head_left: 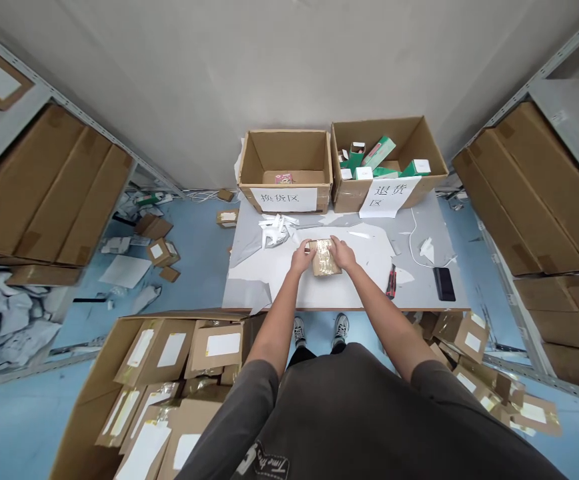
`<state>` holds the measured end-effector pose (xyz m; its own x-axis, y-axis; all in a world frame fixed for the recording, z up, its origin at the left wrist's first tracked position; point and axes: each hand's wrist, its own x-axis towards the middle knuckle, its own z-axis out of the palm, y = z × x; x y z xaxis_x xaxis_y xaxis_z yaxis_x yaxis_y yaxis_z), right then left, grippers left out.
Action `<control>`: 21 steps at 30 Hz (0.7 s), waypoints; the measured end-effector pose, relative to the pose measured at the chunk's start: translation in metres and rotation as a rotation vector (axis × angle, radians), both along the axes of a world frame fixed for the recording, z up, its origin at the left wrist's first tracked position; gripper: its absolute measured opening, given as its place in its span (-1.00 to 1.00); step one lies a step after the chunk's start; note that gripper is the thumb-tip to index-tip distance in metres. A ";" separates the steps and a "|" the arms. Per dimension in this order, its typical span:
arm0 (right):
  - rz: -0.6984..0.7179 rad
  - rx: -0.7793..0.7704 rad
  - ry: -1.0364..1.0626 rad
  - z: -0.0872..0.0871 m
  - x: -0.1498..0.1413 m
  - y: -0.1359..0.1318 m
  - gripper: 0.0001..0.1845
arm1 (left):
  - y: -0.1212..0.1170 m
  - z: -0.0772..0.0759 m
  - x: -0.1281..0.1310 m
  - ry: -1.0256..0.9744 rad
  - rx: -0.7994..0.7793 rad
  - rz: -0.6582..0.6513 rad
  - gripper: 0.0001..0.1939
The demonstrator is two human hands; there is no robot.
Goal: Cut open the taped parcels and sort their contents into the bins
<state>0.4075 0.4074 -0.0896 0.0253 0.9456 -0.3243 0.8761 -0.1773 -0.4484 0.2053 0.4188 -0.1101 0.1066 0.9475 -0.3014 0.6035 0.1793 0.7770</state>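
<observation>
A small taped cardboard parcel (325, 260) lies on the grey table (419, 293), on top of a white sheet. My left hand (301, 257) grips its left end with curled fingers. Over its right side, my right hand (342, 253) closes on the top edge. A red-handled cutter (391, 281) lies on the table to the right of my right arm. A black phone (443, 283) rests further right.
Two open cartons stand at the table's back: the left one (285, 163) nearly bare, the right one (384, 160) holding green and white boxes. White paper strips (275, 229) lie behind the parcel. A large carton of labelled parcels (169, 373) stands at lower left. Shelves flank both sides.
</observation>
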 end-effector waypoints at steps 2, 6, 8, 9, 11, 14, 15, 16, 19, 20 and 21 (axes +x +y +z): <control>-0.052 0.041 0.019 -0.013 0.001 0.009 -0.33 | 0.008 -0.009 0.007 0.013 -0.026 0.069 -0.40; -0.029 0.114 0.097 -0.023 0.014 0.001 -0.28 | 0.006 -0.007 0.006 0.028 -0.002 0.081 -0.32; 0.023 0.141 0.131 -0.022 0.024 -0.016 -0.25 | -0.006 -0.001 -0.002 0.017 0.051 0.003 -0.29; 0.053 0.154 0.140 -0.021 0.028 -0.025 -0.23 | -0.014 0.001 -0.005 0.018 0.076 -0.050 -0.26; 0.118 0.180 0.136 -0.023 0.034 -0.043 -0.18 | -0.030 0.003 -0.008 0.052 0.115 -0.163 -0.17; 0.180 0.183 0.120 -0.030 0.033 -0.060 -0.19 | -0.048 -0.001 0.000 0.146 0.068 -0.250 -0.11; 0.175 0.179 0.112 -0.032 0.030 -0.061 -0.23 | -0.051 -0.002 0.004 0.165 0.050 -0.244 -0.14; 0.162 0.174 0.101 -0.034 0.026 -0.062 -0.27 | -0.052 -0.004 0.009 0.173 0.043 -0.230 -0.17; 0.124 0.157 0.053 -0.033 0.017 -0.056 -0.37 | -0.050 -0.003 0.015 0.158 0.073 -0.210 -0.24; 0.126 0.150 0.038 -0.030 0.016 -0.054 -0.39 | -0.047 -0.001 0.015 0.144 0.090 -0.221 -0.27; 0.133 0.144 0.025 -0.026 0.015 -0.052 -0.40 | -0.044 0.002 0.012 0.128 0.110 -0.237 -0.29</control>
